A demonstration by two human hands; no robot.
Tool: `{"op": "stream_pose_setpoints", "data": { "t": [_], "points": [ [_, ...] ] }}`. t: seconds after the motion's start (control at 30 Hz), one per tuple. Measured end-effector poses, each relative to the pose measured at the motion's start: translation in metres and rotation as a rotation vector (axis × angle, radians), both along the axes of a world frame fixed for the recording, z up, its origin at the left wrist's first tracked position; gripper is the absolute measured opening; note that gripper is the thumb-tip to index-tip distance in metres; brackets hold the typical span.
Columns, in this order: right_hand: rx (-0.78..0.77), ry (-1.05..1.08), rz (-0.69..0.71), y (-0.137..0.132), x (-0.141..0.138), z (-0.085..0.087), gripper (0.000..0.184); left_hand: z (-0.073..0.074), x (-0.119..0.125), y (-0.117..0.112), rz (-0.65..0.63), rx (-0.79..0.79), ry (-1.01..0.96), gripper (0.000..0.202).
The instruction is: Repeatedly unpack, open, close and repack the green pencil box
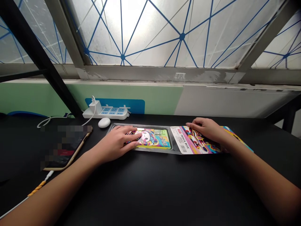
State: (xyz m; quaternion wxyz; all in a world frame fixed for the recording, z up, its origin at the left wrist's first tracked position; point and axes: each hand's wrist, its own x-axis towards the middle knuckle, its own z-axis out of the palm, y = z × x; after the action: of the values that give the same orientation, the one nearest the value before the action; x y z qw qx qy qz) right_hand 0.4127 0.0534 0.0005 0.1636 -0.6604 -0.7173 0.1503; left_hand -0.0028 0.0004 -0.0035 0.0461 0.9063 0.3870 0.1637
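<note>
Atop desk (150, 194): left hand (115, 144) on 1 tray (152, 150), right hand (205, 130) on 1 card (182, 139).

Black tabletop (150, 191), with contents:
- smartphone (67, 147), gold-edged case, partly blurred, left
- white charging cable (35, 191), yellow-braided section, lower left
- white power strip (105, 112), blue sockets, far edge
- white oval mouse (104, 122), beside strip
- clear plastic tray (141, 148), holding printed pencil box (152, 139), centre
- "PENCIL BOX" backing card (184, 140), joined to tray, right of centre

Pencil box card (181, 140) partly hidden, phone (66, 147) blurred
</note>
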Motion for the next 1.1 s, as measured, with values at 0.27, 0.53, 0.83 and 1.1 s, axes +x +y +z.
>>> {"op": "stream_pose_setpoints", "data": {
  "t": [0.27, 0.53, 0.83, 1.1],
  "points": [
    [0.008, 0.023, -0.018, -0.004, -0.004, 0.003, 0.058, 0.002, -0.003, -0.001, -0.041, -0.030, 0.017, 0.060],
    [0.024, 0.092, 0.022, -0.018, -0.046, -0.005, 0.054, -0.003, -0.001, -0.002, -0.034, -0.032, -0.013, 0.062],
    [-0.014, 0.116, 0.079, -0.034, -0.078, -0.009, 0.045, 0.003, 0.014, -0.015, -0.047, -0.146, -0.192, 0.073],
    [-0.127, 0.009, 0.131, -0.021, -0.042, 0.001, 0.051, 0.013, 0.004, -0.008, 0.172, -0.196, -0.768, 0.049]
  ]
}}
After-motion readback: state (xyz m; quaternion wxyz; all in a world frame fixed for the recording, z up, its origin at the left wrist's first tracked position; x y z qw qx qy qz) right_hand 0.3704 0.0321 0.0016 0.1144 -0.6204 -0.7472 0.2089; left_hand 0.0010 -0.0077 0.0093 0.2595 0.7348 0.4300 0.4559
